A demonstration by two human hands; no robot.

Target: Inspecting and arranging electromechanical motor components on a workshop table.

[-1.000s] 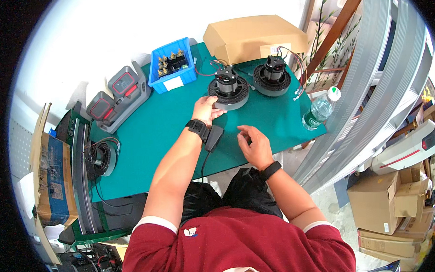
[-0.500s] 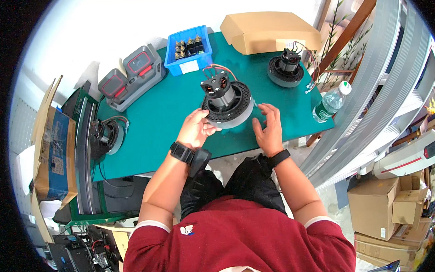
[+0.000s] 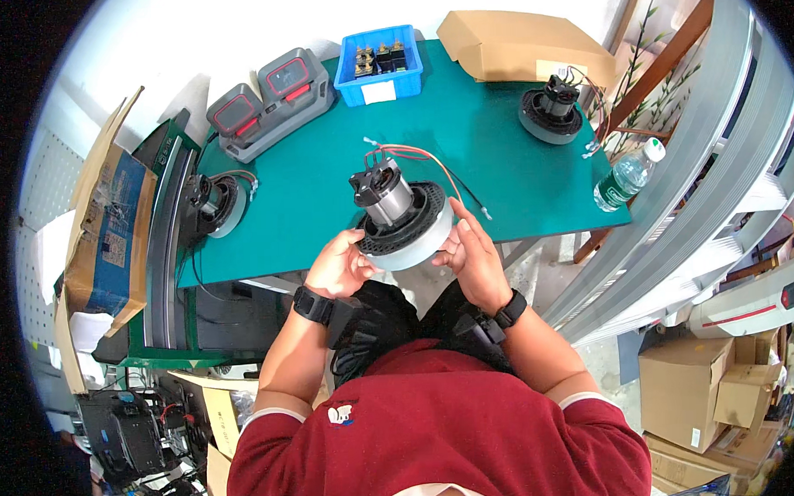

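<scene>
Between my hands, a wheel-shaped motor unit [image 3: 401, 215] hangs over the front edge of the green table. It has a pale grey rim, a perforated black disc and a silver motor with a black cap standing on top. My left hand [image 3: 341, 265] grips the rim at its left, thumb on top and fingers beneath. My right hand [image 3: 472, 252] closes on the rim's right side, its fingertips partly hidden below. Red, black and orange wires trail from the motor toward the back and right, ending in small clear connectors.
A similar motor unit [image 3: 551, 111] stands at the table's back right, before a cardboard box [image 3: 521, 47]. Another motor unit [image 3: 219, 207] sits at the left. Farther back are a blue bin [image 3: 379, 91] of small parts and a grey charger [image 3: 279, 112]. A water bottle [image 3: 626, 177] stands at the right edge.
My right hand has come in and taken hold of the rim. The motor unit has turned, tilted and moved nearer to me. The view has shifted slightly.
</scene>
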